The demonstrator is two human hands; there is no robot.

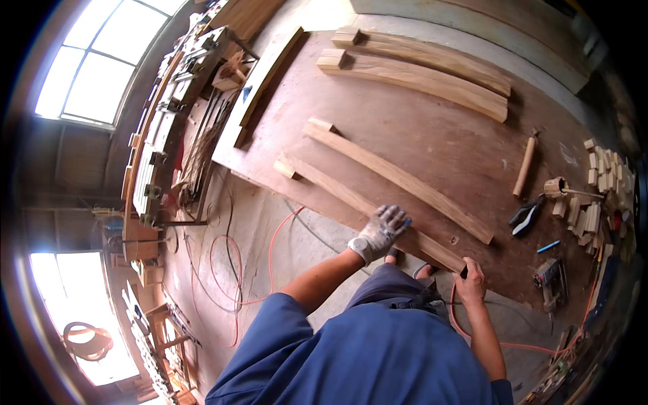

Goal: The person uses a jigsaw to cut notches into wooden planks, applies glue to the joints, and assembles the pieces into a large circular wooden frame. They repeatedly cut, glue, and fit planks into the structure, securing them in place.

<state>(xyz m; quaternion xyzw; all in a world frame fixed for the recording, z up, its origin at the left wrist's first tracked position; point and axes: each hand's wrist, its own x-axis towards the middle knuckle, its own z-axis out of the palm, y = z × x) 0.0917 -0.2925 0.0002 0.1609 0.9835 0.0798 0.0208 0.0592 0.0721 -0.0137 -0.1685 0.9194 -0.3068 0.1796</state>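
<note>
A long, pale wooden piece [337, 192] with a short block at its far left end lies along the near edge of the brown work table [412, 128]. My left hand [382, 233], in a whitish glove, rests on its middle with fingers stretched out; a bit of blue shows by the fingertips. Bare, my right hand [472, 282] is closed round the near right end of that same piece. Just beyond lies a matching wooden piece [405, 181], apart from it and roughly parallel. Two thicker wooden pieces [432, 84] lie side by side toward the far edge.
On the table's right are a hammer [526, 167], a black-handled tool [526, 216], a blue pen [548, 247], a nail gun [550, 278] and stacked wood blocks [604, 169]. A long board [270, 84] lies at the left edge. A red hose [271, 256] loops across the floor.
</note>
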